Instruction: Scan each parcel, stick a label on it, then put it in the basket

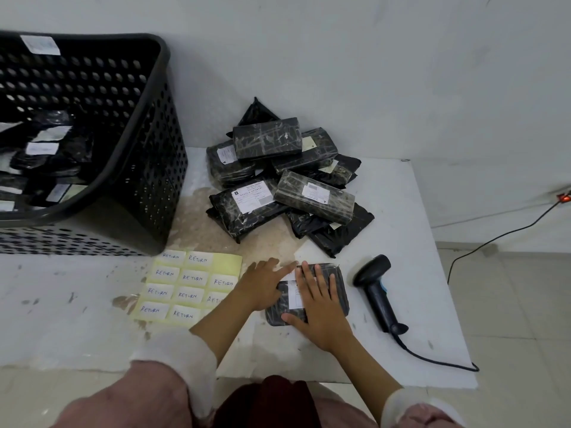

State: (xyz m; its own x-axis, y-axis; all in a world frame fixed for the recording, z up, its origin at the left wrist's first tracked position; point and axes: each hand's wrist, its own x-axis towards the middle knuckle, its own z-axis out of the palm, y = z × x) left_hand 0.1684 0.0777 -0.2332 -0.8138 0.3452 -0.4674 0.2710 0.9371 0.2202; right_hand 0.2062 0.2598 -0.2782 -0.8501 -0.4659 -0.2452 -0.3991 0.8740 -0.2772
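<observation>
A black wrapped parcel (340, 291) with a white label lies flat on the table near the front. My right hand (318, 307) lies flat on top of it with straight, spread fingers. My left hand (262, 285) rests at the parcel's left edge, its fingers straight and reaching to the top left corner. A yellow sheet of white "RETURN" labels (185, 285) lies just left of my hands. The black handheld scanner (378, 288) lies on the table to the right of the parcel. The black perforated basket (136, 168) at the left holds several labelled parcels.
A pile of several black parcels (287, 183) sits at the back of the white table (417, 242), against the wall. The scanner's cable (432, 361) runs along the table's front right edge. A power strip and cord (562, 197) lie on the floor at the right.
</observation>
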